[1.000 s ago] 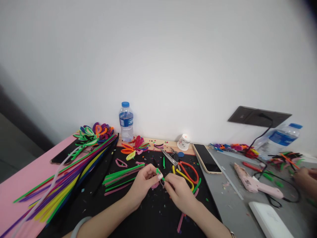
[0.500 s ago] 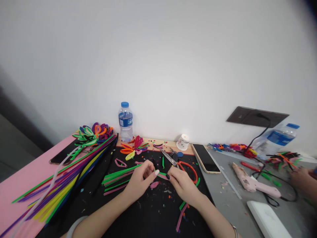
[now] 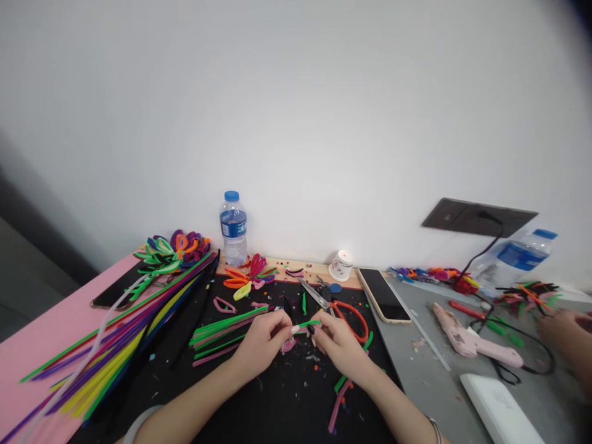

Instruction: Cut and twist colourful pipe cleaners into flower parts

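Note:
My left hand and my right hand pinch the two ends of short green and pink pipe cleaners over a black mat. The fingertips of both hands are closed and a small gap separates them. Under my left fingertips lies a pink loop. Left of that hand rests a bundle of cut green and pink pipe cleaners. Scissors with orange handles lie behind my right hand. More green and pink pieces stick out below my right wrist.
Long pipe cleaners and finished loops lie at left near a water bottle. A paper cup, a phone, a pink glue gun and a white box are at right. Another person's hand works at far right.
My two hands have come slightly closer together, and the green and pink pieces between them now bow upward. The other person's hand has shifted a little.

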A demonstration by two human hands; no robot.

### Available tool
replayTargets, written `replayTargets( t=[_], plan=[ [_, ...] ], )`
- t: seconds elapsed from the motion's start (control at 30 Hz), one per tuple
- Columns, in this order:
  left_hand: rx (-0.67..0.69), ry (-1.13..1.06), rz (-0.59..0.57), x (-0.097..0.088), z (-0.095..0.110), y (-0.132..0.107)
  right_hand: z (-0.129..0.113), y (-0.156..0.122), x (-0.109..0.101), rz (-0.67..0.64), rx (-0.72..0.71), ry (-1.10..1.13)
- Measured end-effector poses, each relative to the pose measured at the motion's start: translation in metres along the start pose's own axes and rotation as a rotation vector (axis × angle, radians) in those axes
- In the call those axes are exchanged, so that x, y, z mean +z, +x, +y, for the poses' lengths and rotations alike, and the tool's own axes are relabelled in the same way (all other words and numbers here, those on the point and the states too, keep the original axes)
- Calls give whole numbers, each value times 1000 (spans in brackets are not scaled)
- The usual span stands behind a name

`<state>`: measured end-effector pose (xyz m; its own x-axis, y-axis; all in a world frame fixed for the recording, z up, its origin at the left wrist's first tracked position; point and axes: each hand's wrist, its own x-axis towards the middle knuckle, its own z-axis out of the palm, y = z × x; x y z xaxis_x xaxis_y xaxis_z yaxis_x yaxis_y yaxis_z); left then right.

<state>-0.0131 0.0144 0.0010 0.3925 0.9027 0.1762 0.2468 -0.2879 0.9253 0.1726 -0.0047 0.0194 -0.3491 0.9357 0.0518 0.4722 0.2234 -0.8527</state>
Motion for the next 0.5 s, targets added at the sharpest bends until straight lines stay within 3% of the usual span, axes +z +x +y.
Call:
replayTargets(
  t=[0.1,0.23,0.5],
  plan=[
    [-13,4,-57,1,0,0,5,1,4,-14,77,122],
    [-20,13,-117,3,2,0,8,1,5,-4,89,119],
    [-129,-248,-151,6,-1,-1,5,0,1,-32,51,24]
  ],
)
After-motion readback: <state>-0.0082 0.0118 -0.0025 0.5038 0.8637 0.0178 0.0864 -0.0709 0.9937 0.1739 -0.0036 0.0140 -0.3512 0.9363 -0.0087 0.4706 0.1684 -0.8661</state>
